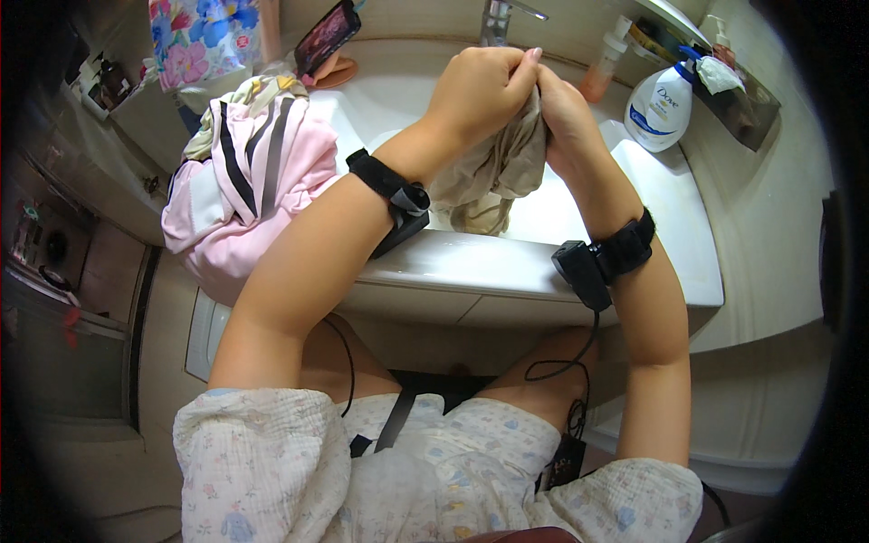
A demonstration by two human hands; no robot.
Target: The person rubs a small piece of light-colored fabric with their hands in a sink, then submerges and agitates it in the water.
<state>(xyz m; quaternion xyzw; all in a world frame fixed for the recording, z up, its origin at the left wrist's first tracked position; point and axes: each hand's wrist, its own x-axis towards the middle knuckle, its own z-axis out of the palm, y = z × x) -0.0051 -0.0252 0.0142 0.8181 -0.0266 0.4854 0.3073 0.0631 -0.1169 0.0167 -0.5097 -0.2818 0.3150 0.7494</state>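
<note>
Over the white sink [480, 267], my left hand [484, 90] is closed in a fist on a greyish-beige piece of cloth [493, 172]. My right hand [568, 118] grips the same cloth just beside it, and the two hands meet at the knuckles. Bunched and creased, the fabric hangs from both hands into the basin. What kind of garment it is, I cannot make out. Each of my wrists wears a black strap; a small black device [584, 271] with a cable is on the right one.
Pink clothes [249, 195] with dark stripes lie heaped on the sink's left side. A phone [328, 41] leans on a stand behind them, near a flowered package [204, 41]. The metal faucet [495, 25] rises at the back. A white pump bottle [659, 109] stands at right.
</note>
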